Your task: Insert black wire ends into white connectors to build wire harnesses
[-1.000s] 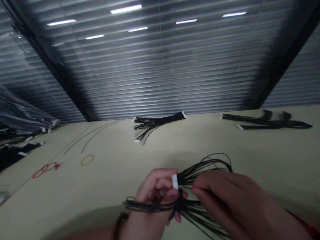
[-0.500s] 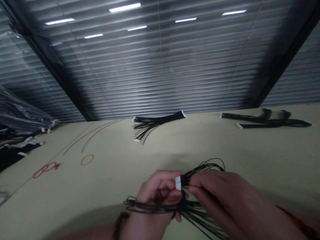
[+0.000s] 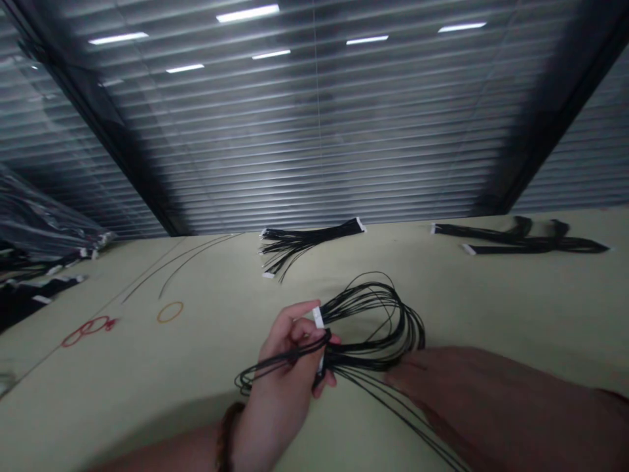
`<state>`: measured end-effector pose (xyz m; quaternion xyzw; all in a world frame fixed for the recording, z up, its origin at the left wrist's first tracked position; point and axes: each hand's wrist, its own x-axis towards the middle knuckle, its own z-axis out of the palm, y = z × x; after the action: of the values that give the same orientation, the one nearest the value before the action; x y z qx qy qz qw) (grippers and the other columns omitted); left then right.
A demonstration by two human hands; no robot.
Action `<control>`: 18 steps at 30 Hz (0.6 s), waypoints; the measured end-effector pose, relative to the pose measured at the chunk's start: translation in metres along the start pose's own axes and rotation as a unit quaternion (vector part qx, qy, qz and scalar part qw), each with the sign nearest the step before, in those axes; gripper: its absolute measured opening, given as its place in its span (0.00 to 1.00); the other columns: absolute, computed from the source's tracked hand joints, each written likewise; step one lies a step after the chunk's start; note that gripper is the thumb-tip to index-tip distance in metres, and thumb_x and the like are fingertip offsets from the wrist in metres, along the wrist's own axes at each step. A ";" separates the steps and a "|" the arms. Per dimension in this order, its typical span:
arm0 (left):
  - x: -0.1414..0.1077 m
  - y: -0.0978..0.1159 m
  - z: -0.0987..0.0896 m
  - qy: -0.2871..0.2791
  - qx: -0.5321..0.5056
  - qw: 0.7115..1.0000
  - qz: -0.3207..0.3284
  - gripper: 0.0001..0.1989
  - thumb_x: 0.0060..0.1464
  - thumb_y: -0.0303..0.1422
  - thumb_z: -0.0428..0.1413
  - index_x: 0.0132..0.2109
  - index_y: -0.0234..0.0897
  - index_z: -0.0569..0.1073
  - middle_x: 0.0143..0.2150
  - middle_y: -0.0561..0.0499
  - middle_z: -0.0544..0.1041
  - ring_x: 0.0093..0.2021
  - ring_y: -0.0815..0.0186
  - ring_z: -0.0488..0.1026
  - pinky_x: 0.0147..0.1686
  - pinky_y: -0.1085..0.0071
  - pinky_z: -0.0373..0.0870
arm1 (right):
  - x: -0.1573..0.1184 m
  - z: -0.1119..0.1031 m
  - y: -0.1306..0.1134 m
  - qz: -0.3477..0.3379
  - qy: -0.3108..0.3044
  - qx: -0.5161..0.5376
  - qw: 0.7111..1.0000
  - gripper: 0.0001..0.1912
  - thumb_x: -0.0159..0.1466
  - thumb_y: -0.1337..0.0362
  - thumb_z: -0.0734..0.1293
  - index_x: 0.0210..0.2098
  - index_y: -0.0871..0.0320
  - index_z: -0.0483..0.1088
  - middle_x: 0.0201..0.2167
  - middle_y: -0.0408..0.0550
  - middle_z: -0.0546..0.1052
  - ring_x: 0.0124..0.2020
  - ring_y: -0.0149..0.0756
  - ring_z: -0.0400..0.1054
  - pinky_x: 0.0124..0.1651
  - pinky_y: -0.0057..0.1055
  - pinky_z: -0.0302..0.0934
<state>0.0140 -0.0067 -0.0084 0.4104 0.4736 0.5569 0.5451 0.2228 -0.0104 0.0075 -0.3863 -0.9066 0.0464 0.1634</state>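
Observation:
My left hand (image 3: 297, 364) is closed on a black wire harness (image 3: 400, 321), with a white connector (image 3: 318, 317) held at its fingertips. From that connector the thin wires curve right in a wide loop and come back to the fingers. A smaller loop of wires hangs over the left thumb, and a second white piece shows partly below it. At the right end of the loop, my right hand (image 3: 462, 387) is closed around the wires; its fingertips are mostly hidden. Several loose wires run down to the right beneath it.
Behind lies a black wire harness with white connectors (image 3: 319, 233). More harnesses (image 3: 521, 239) lie at the right. A yellow rubber band (image 3: 170, 312), red rings (image 3: 88, 331) and loose wires are at left, beside piled harnesses (image 3: 29, 301). A window with blinds (image 3: 314, 131) borders the table.
My right hand has moved from beside the white connector to the right, along the wires. The wire loop has spread out wider, and my left hand has shifted slightly up and left with the connector.

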 end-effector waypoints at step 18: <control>-0.005 -0.003 0.003 -0.043 -0.020 0.999 -0.015 0.15 0.51 0.30 0.57 0.45 0.39 0.64 0.27 0.55 0.76 0.17 0.76 0.66 0.14 0.83 0.57 | 0.034 -0.051 0.007 0.024 -0.073 0.335 0.939 0.25 0.62 0.68 0.47 0.27 0.63 0.73 0.15 0.39 0.68 0.15 0.20 0.61 0.19 0.16 0.51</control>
<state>0.0175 -0.0121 -0.0101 0.4158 0.4440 0.5399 0.5818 0.2221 0.0166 0.0626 -0.3260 -0.8385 0.3796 0.2159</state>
